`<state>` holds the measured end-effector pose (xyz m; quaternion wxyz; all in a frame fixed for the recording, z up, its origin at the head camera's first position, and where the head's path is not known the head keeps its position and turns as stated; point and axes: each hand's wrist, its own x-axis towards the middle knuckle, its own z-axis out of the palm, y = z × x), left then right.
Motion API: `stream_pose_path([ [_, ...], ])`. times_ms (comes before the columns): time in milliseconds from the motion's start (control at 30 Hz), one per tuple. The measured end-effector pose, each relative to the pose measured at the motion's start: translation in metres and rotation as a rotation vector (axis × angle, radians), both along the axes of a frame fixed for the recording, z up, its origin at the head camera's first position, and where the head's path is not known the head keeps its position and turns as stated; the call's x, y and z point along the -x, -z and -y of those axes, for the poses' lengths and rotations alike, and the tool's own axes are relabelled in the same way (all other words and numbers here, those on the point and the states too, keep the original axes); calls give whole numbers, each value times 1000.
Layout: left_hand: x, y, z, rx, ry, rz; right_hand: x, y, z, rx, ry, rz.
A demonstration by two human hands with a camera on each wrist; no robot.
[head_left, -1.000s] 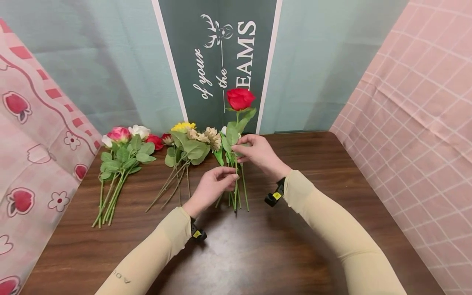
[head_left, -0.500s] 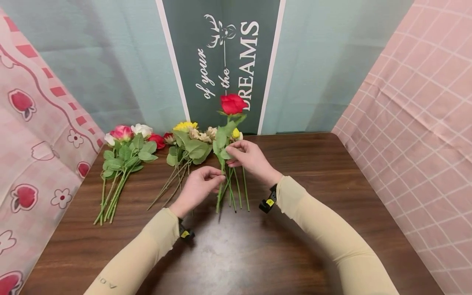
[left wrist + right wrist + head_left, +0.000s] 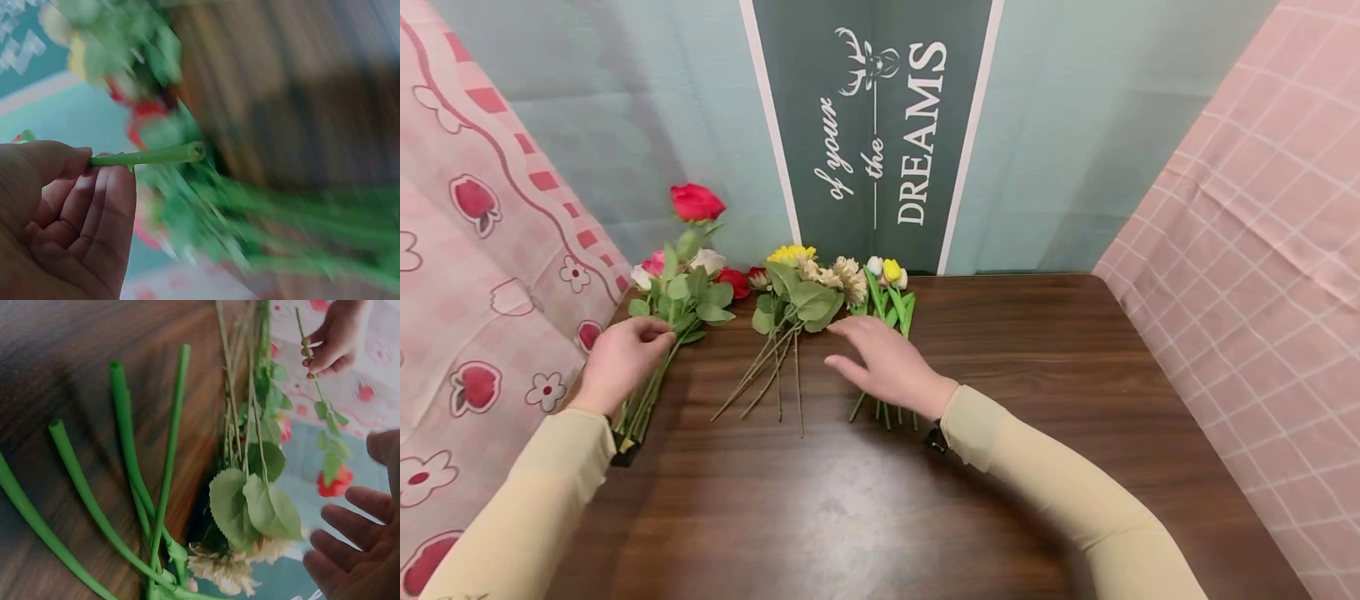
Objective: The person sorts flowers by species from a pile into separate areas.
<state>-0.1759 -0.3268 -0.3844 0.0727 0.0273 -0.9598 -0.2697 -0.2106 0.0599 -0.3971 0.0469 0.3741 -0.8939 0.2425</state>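
My left hand [image 3: 625, 358] pinches the green stem [image 3: 156, 156] of a red rose [image 3: 697, 202] between thumb and fingers. The rose stands upright above the left bunch of roses [image 3: 711, 292], overlapping it in the head view. In the left wrist view the cut end of the stem points away from the palm. My right hand [image 3: 891, 362] holds nothing, its fingers spread above the tulips [image 3: 891, 271] and their green stems [image 3: 125, 425]. The right wrist view also shows the held rose hanging across from the right hand's fingers.
A middle bunch with a yellow flower [image 3: 792, 254], beige blooms [image 3: 850, 279] and broad leaves lies between the other two bunches. The dark wooden table [image 3: 1015, 350] meets a blue-green cloth behind and pink cloths [image 3: 1247, 208] at both sides.
My left hand has carried the red rose left, from over the tulips to the left bunch. My right hand has let go of the rose and opened, staying near the tulips.
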Motion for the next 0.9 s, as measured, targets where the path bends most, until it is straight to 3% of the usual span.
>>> stream_pose_path([
  [100,-2,8,24,58,-31,47,-4,6,6,-113,-58,-99],
  [233,-6,18,40,102,-51,91,-8,13,11,-157,-101,-133],
  [533,-8,36,46,130,-70,143,-11,18,2,-155,-95,-62],
  [900,-12,34,44,51,-108,133,-1,22,-33,-116,-10,12],
])
